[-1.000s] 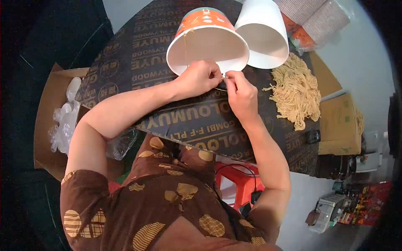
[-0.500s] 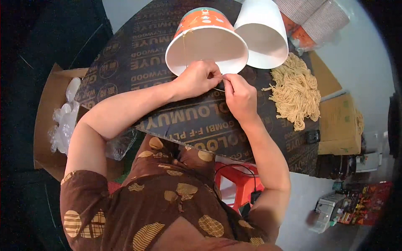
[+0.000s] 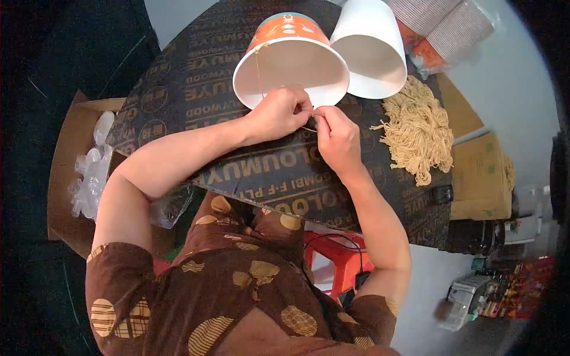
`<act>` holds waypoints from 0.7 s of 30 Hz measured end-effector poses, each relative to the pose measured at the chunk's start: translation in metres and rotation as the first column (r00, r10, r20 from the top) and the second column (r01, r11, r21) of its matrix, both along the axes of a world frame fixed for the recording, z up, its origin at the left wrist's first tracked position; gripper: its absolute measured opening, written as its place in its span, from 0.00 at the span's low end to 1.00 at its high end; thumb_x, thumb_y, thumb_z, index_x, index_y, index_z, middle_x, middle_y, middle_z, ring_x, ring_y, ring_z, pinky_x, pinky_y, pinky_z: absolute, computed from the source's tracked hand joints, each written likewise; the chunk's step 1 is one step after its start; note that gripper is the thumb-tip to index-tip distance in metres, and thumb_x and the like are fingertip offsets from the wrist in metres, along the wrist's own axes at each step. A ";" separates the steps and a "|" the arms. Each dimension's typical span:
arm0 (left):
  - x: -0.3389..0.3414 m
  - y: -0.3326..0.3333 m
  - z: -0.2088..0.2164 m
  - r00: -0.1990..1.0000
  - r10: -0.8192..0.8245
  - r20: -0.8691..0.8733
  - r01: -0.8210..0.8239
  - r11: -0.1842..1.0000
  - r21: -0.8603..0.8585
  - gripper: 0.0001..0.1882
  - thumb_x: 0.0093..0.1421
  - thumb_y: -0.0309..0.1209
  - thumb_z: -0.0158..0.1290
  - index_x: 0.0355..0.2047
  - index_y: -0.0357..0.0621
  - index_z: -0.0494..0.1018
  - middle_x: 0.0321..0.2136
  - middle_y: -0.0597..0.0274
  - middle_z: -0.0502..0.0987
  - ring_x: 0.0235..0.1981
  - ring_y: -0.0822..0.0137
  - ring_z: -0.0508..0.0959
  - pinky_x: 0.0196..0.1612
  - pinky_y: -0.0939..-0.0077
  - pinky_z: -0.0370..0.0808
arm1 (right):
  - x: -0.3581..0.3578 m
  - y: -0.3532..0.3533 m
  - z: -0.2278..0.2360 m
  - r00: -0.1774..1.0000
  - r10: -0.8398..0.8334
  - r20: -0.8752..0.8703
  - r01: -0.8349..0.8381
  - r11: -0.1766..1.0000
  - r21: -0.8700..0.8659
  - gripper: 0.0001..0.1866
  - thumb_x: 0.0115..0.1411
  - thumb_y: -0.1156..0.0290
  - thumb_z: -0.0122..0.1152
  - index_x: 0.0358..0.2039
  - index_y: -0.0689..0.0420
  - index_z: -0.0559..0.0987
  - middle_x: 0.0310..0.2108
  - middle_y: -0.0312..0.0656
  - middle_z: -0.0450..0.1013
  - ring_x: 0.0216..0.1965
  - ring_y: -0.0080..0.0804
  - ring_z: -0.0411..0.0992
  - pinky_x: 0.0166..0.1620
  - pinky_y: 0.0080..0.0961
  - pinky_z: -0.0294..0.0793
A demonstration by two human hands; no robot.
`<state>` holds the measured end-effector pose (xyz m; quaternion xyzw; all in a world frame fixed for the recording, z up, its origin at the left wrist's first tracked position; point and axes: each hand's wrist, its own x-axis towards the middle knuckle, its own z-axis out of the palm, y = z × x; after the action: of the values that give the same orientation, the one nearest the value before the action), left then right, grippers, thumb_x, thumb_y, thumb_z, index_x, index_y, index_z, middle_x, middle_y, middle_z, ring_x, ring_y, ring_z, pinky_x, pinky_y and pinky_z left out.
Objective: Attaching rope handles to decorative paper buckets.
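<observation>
A large orange-and-white paper tub (image 3: 287,25) lies tipped on its side, its mouth toward me. From the left of its rim a thin tan string (image 3: 259,74) runs down to my hands. My left hand (image 3: 281,113) is closed in a pinch on the string, just below the tub's near rim. Close against it, my right hand (image 3: 339,132) pinches the string too, and a small loop of it shows under the fingers. The exact spot between the fingertips is partly hidden.
A white tub (image 3: 371,50) lies beside the orange one. Right of it sits a pile of tan strings (image 3: 418,133), with stacked paper tubs in plastic (image 3: 442,29) behind. A cardboard box (image 3: 62,184) holding clear plastic pieces stands left of the dark printed board table (image 3: 267,160).
The orange tub has shifted very slightly left. Both hands keep their pinch at nearly the same place, and more of the string loop shows below the fingers.
</observation>
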<state>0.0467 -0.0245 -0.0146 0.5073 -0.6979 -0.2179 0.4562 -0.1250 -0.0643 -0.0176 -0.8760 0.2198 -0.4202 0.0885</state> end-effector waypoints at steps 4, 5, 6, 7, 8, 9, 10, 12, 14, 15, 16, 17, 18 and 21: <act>0.000 0.001 -0.001 1.000 0.002 -0.005 -0.002 1.000 0.002 0.03 0.55 0.22 0.55 0.27 0.34 0.73 0.25 0.59 0.75 0.27 0.71 0.75 0.31 0.75 0.72 | 0.000 0.001 -0.001 0.998 0.019 0.052 -0.030 0.974 0.225 0.03 0.56 0.80 0.54 0.32 0.62 0.75 0.27 0.49 0.74 0.28 0.48 0.74 0.30 0.35 0.73; 0.000 0.001 0.000 0.999 0.009 -0.046 -0.007 0.999 0.041 0.02 0.55 0.22 0.55 0.27 0.35 0.74 0.25 0.60 0.75 0.28 0.71 0.75 0.31 0.75 0.72 | 0.000 0.001 0.000 0.998 0.019 0.052 -0.030 0.974 0.225 0.03 0.56 0.80 0.54 0.32 0.62 0.75 0.27 0.49 0.74 0.28 0.48 0.74 0.30 0.35 0.73; 0.000 0.002 0.000 0.999 0.008 -0.046 -0.006 0.999 0.041 0.02 0.55 0.22 0.55 0.27 0.35 0.74 0.25 0.60 0.75 0.28 0.71 0.75 0.31 0.75 0.72 | 0.001 0.002 0.001 0.998 0.012 0.069 -0.031 0.958 0.285 0.02 0.56 0.80 0.54 0.32 0.63 0.75 0.25 0.49 0.74 0.26 0.45 0.75 0.29 0.34 0.72; -0.001 0.002 0.000 0.999 0.016 -0.033 -0.014 0.999 0.053 0.02 0.55 0.22 0.55 0.27 0.35 0.74 0.25 0.60 0.75 0.27 0.72 0.75 0.31 0.75 0.72 | 0.001 0.003 0.002 0.996 0.003 0.086 -0.033 0.939 0.343 0.02 0.57 0.80 0.54 0.31 0.63 0.74 0.23 0.49 0.73 0.25 0.43 0.75 0.28 0.32 0.72; -0.001 0.003 0.001 1.000 0.023 -0.020 -0.022 0.998 0.064 0.02 0.54 0.22 0.55 0.28 0.35 0.74 0.25 0.61 0.75 0.27 0.72 0.74 0.31 0.76 0.72 | 0.001 0.004 0.003 0.996 0.003 0.087 -0.033 0.939 0.343 0.02 0.57 0.80 0.54 0.31 0.63 0.74 0.23 0.49 0.73 0.25 0.43 0.75 0.28 0.32 0.72; -0.001 0.004 0.001 1.000 0.023 -0.019 -0.021 0.998 0.064 0.02 0.54 0.22 0.55 0.28 0.35 0.74 0.25 0.61 0.75 0.27 0.72 0.74 0.31 0.76 0.72 | 0.001 0.005 0.004 0.996 -0.013 0.094 -0.025 0.921 0.389 0.02 0.57 0.79 0.54 0.31 0.64 0.74 0.22 0.48 0.73 0.23 0.40 0.74 0.27 0.30 0.71; -0.001 0.004 0.001 0.999 0.024 -0.026 -0.023 0.999 0.049 0.03 0.53 0.22 0.55 0.25 0.34 0.73 0.24 0.56 0.75 0.27 0.67 0.75 0.30 0.72 0.72 | 0.002 0.005 0.004 0.995 -0.028 0.100 -0.018 0.901 0.434 0.02 0.58 0.79 0.55 0.30 0.64 0.74 0.20 0.48 0.73 0.22 0.37 0.74 0.27 0.29 0.71; -0.003 0.006 0.003 0.999 0.021 -0.033 -0.020 0.999 0.034 0.05 0.51 0.23 0.55 0.23 0.34 0.72 0.23 0.51 0.75 0.26 0.62 0.77 0.30 0.69 0.72 | 0.002 0.005 0.004 0.993 -0.034 0.113 -0.019 0.899 0.438 0.02 0.58 0.79 0.55 0.30 0.64 0.74 0.19 0.47 0.73 0.21 0.35 0.74 0.26 0.28 0.71; -0.004 0.008 0.005 0.997 -0.018 -0.079 0.022 0.999 0.048 0.06 0.51 0.24 0.56 0.23 0.34 0.72 0.23 0.51 0.75 0.26 0.61 0.76 0.30 0.68 0.72 | 0.002 0.005 0.004 0.991 -0.037 0.126 -0.022 0.897 0.441 0.02 0.58 0.78 0.55 0.30 0.64 0.74 0.19 0.47 0.73 0.20 0.34 0.73 0.26 0.28 0.71; -0.004 0.007 0.004 0.997 -0.019 -0.078 0.022 0.999 0.048 0.06 0.51 0.24 0.56 0.23 0.34 0.72 0.23 0.51 0.75 0.26 0.61 0.76 0.30 0.68 0.72 | 0.002 0.005 0.004 0.992 -0.048 0.121 -0.012 0.893 0.450 0.02 0.58 0.79 0.55 0.29 0.64 0.74 0.19 0.47 0.73 0.20 0.34 0.73 0.26 0.28 0.71; -0.005 0.006 0.003 0.998 -0.018 -0.062 0.020 0.999 0.035 0.06 0.51 0.24 0.56 0.23 0.34 0.72 0.23 0.51 0.74 0.26 0.60 0.76 0.30 0.68 0.72 | 0.002 0.005 0.004 0.992 -0.058 0.116 -0.001 0.889 0.458 0.02 0.58 0.79 0.55 0.29 0.64 0.75 0.19 0.47 0.73 0.20 0.34 0.73 0.26 0.28 0.71; -0.004 0.005 0.002 0.999 -0.016 -0.045 0.017 1.000 0.022 0.06 0.51 0.24 0.56 0.23 0.34 0.72 0.23 0.51 0.74 0.25 0.60 0.76 0.30 0.68 0.72 | 0.003 0.005 0.004 0.992 -0.057 0.116 -0.003 0.889 0.458 0.02 0.58 0.79 0.55 0.29 0.64 0.75 0.19 0.47 0.73 0.20 0.34 0.73 0.26 0.28 0.71; -0.003 0.003 -0.001 0.999 -0.015 -0.044 0.016 1.000 0.022 0.06 0.51 0.24 0.56 0.23 0.34 0.72 0.23 0.51 0.74 0.25 0.60 0.76 0.30 0.68 0.72 | 0.003 0.005 0.004 0.992 -0.060 0.111 0.003 0.890 0.456 0.02 0.57 0.79 0.55 0.29 0.64 0.75 0.19 0.47 0.73 0.20 0.34 0.73 0.26 0.28 0.71; -0.001 0.000 -0.003 0.999 -0.023 0.040 0.025 0.998 -0.050 0.04 0.56 0.23 0.54 0.26 0.34 0.72 0.24 0.62 0.73 0.25 0.73 0.73 0.28 0.75 0.70 | 0.002 0.005 0.003 0.994 -0.061 0.095 0.014 0.902 0.431 0.02 0.57 0.78 0.56 0.29 0.64 0.74 0.20 0.48 0.73 0.22 0.38 0.74 0.27 0.30 0.71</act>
<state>0.0459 -0.0245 -0.0178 0.4912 -0.7182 -0.1956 0.4524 -0.1233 -0.0595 -0.0143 -0.8070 0.3189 -0.4088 0.2829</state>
